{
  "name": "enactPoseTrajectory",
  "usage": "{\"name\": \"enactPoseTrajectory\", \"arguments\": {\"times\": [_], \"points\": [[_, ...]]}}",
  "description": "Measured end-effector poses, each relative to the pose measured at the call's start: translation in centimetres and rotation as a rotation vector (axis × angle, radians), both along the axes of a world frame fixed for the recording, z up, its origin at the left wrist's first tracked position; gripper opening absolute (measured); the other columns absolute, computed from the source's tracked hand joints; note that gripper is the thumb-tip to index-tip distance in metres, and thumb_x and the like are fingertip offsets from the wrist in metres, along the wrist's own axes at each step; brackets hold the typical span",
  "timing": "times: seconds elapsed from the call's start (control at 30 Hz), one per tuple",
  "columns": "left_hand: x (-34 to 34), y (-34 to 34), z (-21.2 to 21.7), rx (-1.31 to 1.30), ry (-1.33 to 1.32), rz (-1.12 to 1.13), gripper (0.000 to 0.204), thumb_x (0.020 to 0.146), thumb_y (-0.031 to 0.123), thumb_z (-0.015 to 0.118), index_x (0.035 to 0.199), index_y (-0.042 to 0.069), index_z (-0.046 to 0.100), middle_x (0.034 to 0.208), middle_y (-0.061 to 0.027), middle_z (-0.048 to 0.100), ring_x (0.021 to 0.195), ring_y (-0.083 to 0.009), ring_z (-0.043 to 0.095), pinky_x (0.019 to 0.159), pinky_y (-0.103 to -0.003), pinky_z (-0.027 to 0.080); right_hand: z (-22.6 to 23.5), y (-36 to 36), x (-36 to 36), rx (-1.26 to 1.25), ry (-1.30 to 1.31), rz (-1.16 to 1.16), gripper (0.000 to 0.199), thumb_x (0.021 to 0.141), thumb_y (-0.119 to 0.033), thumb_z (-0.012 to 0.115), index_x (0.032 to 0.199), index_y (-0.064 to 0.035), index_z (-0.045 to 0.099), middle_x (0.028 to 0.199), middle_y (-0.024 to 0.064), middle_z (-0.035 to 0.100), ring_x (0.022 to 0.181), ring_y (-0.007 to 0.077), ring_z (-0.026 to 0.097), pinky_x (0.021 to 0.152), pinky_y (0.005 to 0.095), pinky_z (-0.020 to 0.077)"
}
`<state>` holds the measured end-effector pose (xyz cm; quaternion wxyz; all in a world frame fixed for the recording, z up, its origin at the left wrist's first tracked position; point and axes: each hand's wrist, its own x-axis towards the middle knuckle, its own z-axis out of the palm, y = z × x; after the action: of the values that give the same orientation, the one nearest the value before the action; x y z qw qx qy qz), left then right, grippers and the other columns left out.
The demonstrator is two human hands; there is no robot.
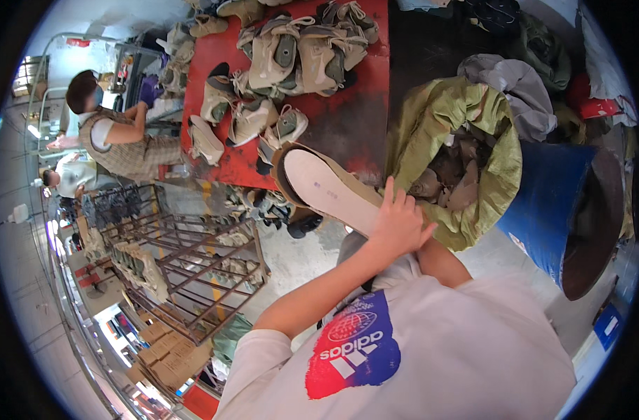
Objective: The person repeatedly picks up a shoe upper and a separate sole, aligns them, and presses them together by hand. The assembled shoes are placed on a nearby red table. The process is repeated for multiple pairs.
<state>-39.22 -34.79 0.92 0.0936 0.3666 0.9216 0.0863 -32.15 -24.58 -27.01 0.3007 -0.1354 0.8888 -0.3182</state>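
My left hand (395, 225) is closed around the narrow end of a tan shoe upper (289, 171). The shoe is turned over, so its long whitish bottom (326, 183) faces up, and its wide end points toward the far left. Below and behind the left hand, my right arm (442, 264) reaches in. The right hand is mostly hidden there, and its grip does not show. Just beyond the shoe, a red worktable (358, 115) carries several beige and green shoes (274, 63), some heaped together.
Right of my hands stands an open yellow-green sack (498, 112) holding brownish scraps (463, 168). A blue drum (550, 203) is farther right. Metal shoe racks (207, 269) stand at the left. A person in a checked vest (116, 133) works beyond the table's left end. Cartons (169, 353) are stacked lower left.
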Motion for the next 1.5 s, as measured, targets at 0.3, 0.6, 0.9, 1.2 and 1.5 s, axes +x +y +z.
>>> {"name": "enactPoseTrajectory", "arguments": {"times": [0.3, 0.6, 0.9, 1.2, 1.5], "points": [[0.3, -0.5, -0.5, 0.008, -0.124, -0.107, 0.044, 0.091, 0.043, 0.058, 0.084, 0.003, 0.077, 0.089, -0.0117, 0.068, 0.100, -0.0307, 0.061, 0.110, -0.053, 0.036, -3.3, 15.0, -6.5, 0.733, -0.521, -0.038, 0.050, 0.095, -0.017, 0.065, 0.142, -0.0062, 0.053, 0.133, 0.0190, 0.064, 0.109, 0.0367, 0.068, 0.085, 0.0496, 0.0580], [0.3, -1.9, -0.3, 0.060, -0.114, -0.349, 0.033, 0.088, 0.037, 0.062, 0.081, 0.008, 0.076, 0.088, -0.0066, 0.069, 0.092, -0.0260, 0.063, 0.092, -0.042, 0.046, 4.8, 5.9, -19.4, 0.208, -0.507, -0.295, 0.017, 0.082, -0.013, 0.060, 0.088, 0.0018, 0.066, 0.057, 0.0124, 0.056, 0.045, 0.0241, 0.054, 0.044, 0.0422, 0.0462], [-6.3, -15.4, 1.5, 0.489, 0.418, 0.462, 0.047, 0.070, -0.008, 0.062, 0.114, 0.006, 0.067, 0.118, -0.0093, 0.070, 0.116, -0.0319, 0.063, 0.111, -0.053, 0.041, 25.4, -2.4, -22.8, -0.299, 0.852, 0.251, 0.050, 0.088, -0.005, 0.062, 0.138, -0.0031, 0.056, 0.137, 0.0163, 0.057, 0.110, 0.0338, 0.063, 0.094, 0.0423, 0.0518], [-10.6, -19.9, -3.9, -0.002, 0.538, 0.233, 0.031, 0.085, 0.010, 0.063, 0.114, 0.009, 0.073, 0.132, -0.0005, 0.067, 0.136, -0.0259, 0.052, 0.122, -0.056, 0.027, 21.6, -3.2, -25.1, -0.227, 1.097, 0.416, 0.027, 0.083, -0.006, 0.059, 0.108, 0.0006, 0.067, 0.122, 0.0125, 0.066, 0.101, 0.0324, 0.065, 0.088, 0.0414, 0.0520], [-3.4, -12.4, -9.6, 0.807, -0.046, 0.927, 0.018, 0.087, 0.005, 0.057, 0.093, -0.002, 0.072, 0.099, -0.0183, 0.073, 0.108, -0.0327, 0.066, 0.104, -0.043, 0.043, 21.2, 0.6, -17.7, -0.244, 0.479, 0.008, 0.013, 0.083, -0.005, 0.061, 0.092, 0.0048, 0.059, 0.094, 0.0263, 0.061, 0.086, 0.0451, 0.061, 0.071, 0.0471, 0.0486]]}}
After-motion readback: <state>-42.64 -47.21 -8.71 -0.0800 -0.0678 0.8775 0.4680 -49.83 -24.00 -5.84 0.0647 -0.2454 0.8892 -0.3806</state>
